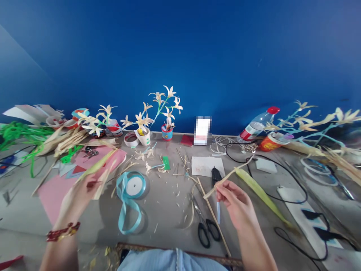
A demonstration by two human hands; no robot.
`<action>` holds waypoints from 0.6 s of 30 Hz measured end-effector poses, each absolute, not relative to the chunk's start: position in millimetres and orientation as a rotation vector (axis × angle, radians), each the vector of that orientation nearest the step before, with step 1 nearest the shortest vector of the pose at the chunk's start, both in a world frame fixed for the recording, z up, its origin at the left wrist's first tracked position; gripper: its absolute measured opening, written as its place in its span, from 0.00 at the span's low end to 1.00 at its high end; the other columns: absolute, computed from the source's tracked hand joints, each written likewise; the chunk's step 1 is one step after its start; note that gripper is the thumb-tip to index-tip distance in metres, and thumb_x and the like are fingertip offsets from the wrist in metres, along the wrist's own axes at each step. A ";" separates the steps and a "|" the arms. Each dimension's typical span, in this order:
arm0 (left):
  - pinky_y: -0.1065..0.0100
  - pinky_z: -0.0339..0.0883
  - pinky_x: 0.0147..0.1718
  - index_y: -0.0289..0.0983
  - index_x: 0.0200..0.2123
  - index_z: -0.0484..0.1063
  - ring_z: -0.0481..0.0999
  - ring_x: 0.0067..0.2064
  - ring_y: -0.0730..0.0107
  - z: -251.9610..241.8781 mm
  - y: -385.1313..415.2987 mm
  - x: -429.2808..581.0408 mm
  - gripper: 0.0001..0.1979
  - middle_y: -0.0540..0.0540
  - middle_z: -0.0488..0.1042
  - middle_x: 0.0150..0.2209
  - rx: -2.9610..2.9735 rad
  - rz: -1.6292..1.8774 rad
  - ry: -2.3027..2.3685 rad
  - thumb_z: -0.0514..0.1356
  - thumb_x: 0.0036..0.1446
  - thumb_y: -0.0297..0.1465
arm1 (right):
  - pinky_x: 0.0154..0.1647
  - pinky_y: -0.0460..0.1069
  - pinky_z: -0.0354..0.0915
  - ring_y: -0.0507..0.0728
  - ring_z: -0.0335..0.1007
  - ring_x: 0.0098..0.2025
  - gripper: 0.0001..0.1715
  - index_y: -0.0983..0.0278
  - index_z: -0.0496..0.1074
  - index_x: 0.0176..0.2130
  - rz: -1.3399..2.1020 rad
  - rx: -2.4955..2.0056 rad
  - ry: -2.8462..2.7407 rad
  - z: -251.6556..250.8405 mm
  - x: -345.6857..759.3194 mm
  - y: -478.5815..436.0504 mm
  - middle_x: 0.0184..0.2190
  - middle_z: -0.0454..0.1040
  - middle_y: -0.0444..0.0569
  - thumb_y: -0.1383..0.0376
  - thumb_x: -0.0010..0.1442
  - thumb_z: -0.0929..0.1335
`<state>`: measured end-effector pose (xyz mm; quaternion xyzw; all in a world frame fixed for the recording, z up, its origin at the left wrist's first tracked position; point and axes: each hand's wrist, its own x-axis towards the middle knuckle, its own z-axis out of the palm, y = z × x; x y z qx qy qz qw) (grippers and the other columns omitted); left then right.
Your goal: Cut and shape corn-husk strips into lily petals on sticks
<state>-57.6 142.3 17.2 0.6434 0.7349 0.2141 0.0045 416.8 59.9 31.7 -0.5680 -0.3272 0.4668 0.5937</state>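
My right hand [232, 197] pinches a thin pale husk strip [225, 180], which slants up to the right above the table. At the left, my left hand [84, 188] is over the pink paper [52, 195], its fingers bent beside pale husk pieces [105, 177]; whether it grips them is unclear. Between the hands lie a roll of light blue ribbon [138, 187] with a loose loop and small husk scraps. Black-handled scissors [203, 222] and a thin stick [213, 214] are just left of my right hand. A black glue gun [216, 176] lies behind that hand.
Husk flowers [166, 101] stand in cups along the blue wall [180, 56]. A plastic bottle [256, 124] leans at the back right. Black cable [299, 184] loops around a white power strip [304, 222]. Green raffia [25, 137] and dried husks [70, 141] are piled at the left.
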 end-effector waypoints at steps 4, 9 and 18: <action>0.67 0.68 0.39 0.42 0.42 0.73 0.78 0.41 0.61 20.9 125.5 -3.2 0.13 0.47 0.79 0.45 2.045 0.956 2.186 0.61 0.58 0.43 | 0.22 0.47 0.61 0.52 0.60 0.22 0.18 0.63 0.70 0.21 1.141 -1.271 -0.754 31.4 394.8 59.8 0.21 0.67 0.44 0.55 0.47 0.77; 0.68 0.67 0.41 0.41 0.45 0.76 0.77 0.39 0.62 44.6 86.8 138.5 0.11 0.43 0.79 0.42 1.837 0.853 1.162 0.61 0.60 0.35 | 0.23 0.47 0.61 0.52 0.61 0.22 0.18 0.61 0.69 0.23 1.203 -1.242 -0.750 24.5 371.2 56.6 0.21 0.66 0.42 0.55 0.50 0.77; 0.73 0.53 0.22 0.34 0.27 0.69 0.59 0.20 0.78 19.2 83.8 201.3 0.16 0.52 0.64 0.20 0.651 0.577 0.586 0.66 0.54 0.41 | 0.23 0.46 0.63 0.53 0.67 0.24 0.19 0.63 0.77 0.35 1.377 -1.134 -0.809 22.7 360.5 48.5 0.26 0.74 0.47 0.52 0.52 0.76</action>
